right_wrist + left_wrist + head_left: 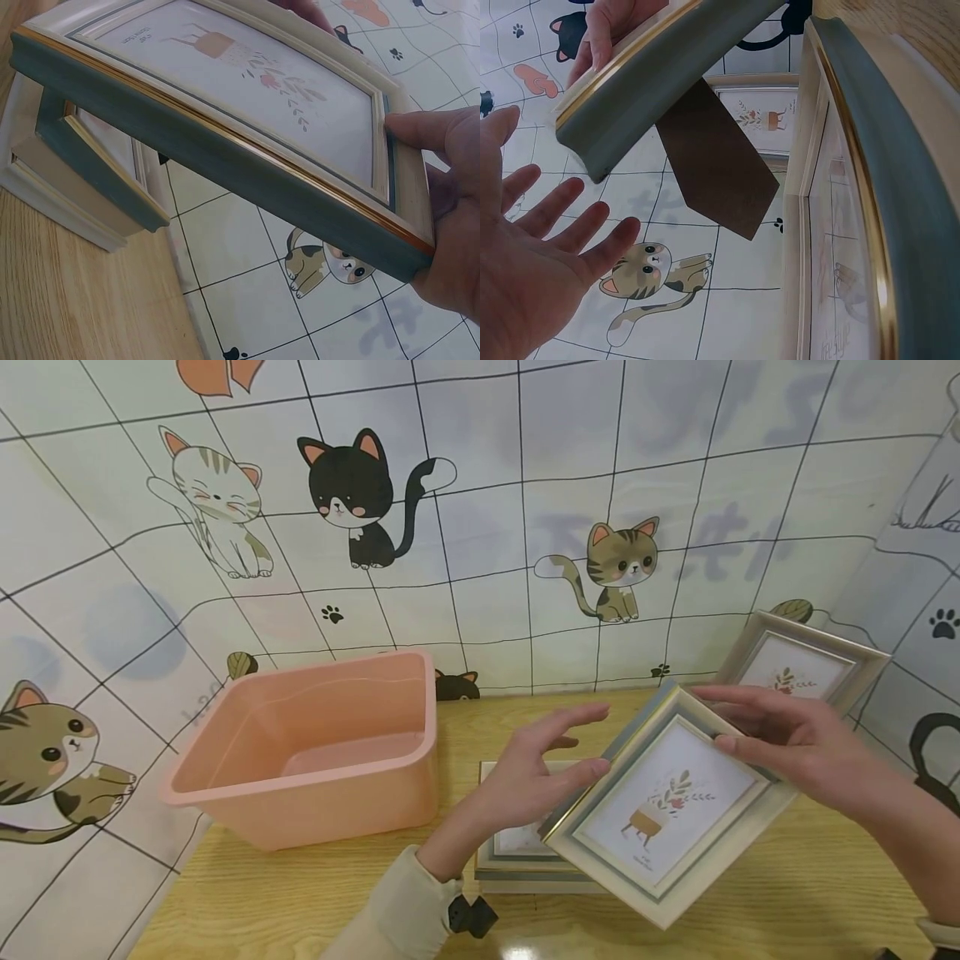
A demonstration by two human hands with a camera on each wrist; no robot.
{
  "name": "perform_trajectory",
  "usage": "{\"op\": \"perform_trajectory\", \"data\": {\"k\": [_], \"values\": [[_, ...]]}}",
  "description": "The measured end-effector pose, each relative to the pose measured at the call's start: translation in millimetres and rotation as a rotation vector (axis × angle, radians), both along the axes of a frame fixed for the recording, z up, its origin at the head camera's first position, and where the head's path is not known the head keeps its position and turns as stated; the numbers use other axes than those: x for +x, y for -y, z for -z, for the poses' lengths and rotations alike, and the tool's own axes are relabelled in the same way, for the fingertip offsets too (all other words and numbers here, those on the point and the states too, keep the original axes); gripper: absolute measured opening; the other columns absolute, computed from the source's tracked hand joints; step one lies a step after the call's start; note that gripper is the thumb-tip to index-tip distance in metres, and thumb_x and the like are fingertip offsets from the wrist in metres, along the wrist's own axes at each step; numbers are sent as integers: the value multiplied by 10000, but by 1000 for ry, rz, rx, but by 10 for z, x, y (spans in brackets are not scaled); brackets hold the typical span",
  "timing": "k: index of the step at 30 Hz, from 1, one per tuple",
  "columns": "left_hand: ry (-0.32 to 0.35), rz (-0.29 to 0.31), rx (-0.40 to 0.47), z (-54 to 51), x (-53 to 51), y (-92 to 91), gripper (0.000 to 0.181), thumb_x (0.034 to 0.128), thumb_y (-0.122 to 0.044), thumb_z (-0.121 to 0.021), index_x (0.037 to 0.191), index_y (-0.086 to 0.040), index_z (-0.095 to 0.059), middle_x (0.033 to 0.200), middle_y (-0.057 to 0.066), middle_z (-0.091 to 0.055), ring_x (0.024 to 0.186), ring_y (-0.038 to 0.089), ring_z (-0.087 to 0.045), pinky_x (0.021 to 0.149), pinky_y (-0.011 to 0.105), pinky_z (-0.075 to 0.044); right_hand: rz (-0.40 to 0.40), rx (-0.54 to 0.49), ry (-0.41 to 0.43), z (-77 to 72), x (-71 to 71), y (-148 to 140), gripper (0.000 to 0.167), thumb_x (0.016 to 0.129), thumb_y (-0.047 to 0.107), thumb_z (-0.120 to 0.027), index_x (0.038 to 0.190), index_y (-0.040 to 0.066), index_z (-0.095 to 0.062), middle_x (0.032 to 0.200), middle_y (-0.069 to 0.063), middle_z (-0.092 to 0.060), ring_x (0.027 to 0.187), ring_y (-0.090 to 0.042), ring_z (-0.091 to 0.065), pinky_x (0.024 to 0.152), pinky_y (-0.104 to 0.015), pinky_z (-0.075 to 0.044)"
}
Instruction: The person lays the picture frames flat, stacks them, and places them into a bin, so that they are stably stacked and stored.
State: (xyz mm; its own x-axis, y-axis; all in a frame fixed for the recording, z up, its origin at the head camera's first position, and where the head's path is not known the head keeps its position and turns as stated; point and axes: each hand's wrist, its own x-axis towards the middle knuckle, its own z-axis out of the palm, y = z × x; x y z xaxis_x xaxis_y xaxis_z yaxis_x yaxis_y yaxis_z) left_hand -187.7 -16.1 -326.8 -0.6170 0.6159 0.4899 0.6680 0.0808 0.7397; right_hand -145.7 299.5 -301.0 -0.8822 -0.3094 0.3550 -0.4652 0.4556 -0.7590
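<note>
Woodgrain tabletop (247, 897) below cat-print wall (480, 552), picture frame (663, 814) in grip of right hand (806, 752), left hand (528, 777) loosely splayed.

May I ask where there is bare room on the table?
The table is bare in front of the pink tub, left of the sleeve, and in a strip between tub and stacked frames. It is crowded around that stack: left hand, right hand and held frame are near it, another frame farther back.

Wood-grain tbl (247, 902) bore pink basin (322, 810), L. Frame stack (517, 865) lay approx. ctr; tilted frame (798, 664) stood rear R.
</note>
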Motion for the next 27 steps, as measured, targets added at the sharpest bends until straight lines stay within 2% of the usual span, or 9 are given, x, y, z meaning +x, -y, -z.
{"op": "perform_trajectory", "data": {"k": [7,13,19,22,24,27], "values": [[9,32,19,-16,13,-43,551,993,-140,-689,1508,-103,-497,1516,56,-524,1380,89,-462,1025,326,-493,-26,11,4,0,15,58,580,959,-76,-650,1499,93,-526,1232,74,-711,896,-183,-710,662,-307,-590],[9,58,19,-24,20,-75,548,1003,-131,-670,1516,-98,-482,1515,72,-522,1365,114,-485,1006,305,-498,-53,12,12,46,22,131,564,963,-65,-651,1489,108,-541,1248,88,-701,918,-166,-705,688,-285,-581],[9,73,20,-39,37,-98,566,1009,-117,-659,1537,-94,-456,1485,99,-541,1327,135,-523,991,284,-504,-203,-57,-19,113,-15,228,583,937,-159,-611,1475,57,-541,1277,43,-700,950,-156,-707,690,-291,-587],[5,79,24,-41,45,-107,567,1007,-99,-657,1535,-79,-453,1468,106,-551,1312,119,-528,979,270,-510,-278,-94,-7,128,-25,273,577,939,-184,-585,1473,28,-531,1307,8,-688,985,-164,-706,706,-301,-593],[2,79,21,-35,48,-114,559,1009,-92,-654,1531,-73,-457,1451,111,-561,1297,115,-538,966,259,-516,-299,-107,-2,133,-22,297,572,940,-189,-577,1473,14,-526,1320,-4,-682,997,-172,-706,710,-307,-595],[15,73,4,-28,57,-118,546,1018,-92,-642,1532,-74,-460,1439,111,-569,1271,117,-558,953,250,-522,-288,-100,-3,133,-10,322,565,948,-175,-580,1475,22,-528,1324,7,-679,999,-175,-707,710,-311,-595]]}}
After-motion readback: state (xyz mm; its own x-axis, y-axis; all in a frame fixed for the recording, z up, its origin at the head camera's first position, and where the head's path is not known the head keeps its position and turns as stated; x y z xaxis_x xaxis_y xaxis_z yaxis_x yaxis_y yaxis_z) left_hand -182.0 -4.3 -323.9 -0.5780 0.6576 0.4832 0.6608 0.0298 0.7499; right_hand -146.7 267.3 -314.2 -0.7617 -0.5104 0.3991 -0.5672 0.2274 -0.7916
